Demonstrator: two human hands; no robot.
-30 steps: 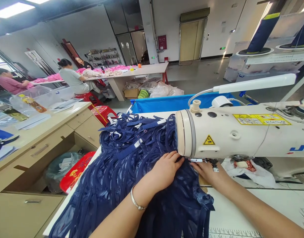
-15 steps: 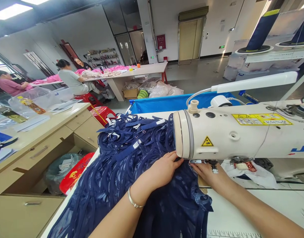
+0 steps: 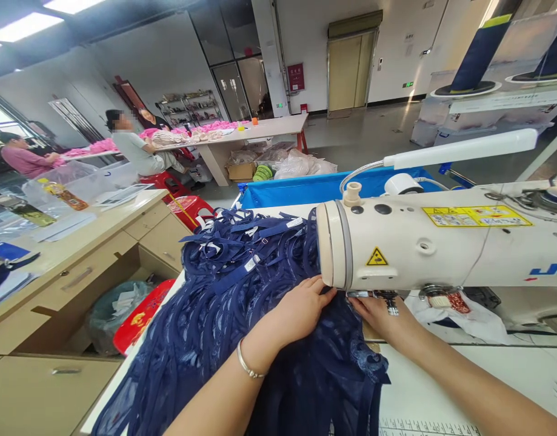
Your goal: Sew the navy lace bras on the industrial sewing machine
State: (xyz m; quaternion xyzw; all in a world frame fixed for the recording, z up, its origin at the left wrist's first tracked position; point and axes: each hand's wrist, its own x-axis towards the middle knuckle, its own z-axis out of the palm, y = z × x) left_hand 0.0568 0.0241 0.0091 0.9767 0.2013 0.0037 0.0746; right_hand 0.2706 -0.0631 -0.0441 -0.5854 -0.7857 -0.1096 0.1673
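A big heap of navy blue lace garments lies on the sewing table and spills over its near edge. My left hand rests flat on the fabric, fingers stretched toward the head of the white sewing machine. My right hand lies on the fabric just under the machine head beside the presser foot; its fingertips are hidden by the machine. A silver bangle sits on my left wrist.
A beige desk with drawers stands to the left, a red stool and a bin beneath it. A blue bin sits behind the table. Three people sit at far tables with pink fabric. A white lamp arm hangs over the machine.
Nothing has visibly moved; both hands stay on the navy fabric at the needle. Only the view shifts slightly.
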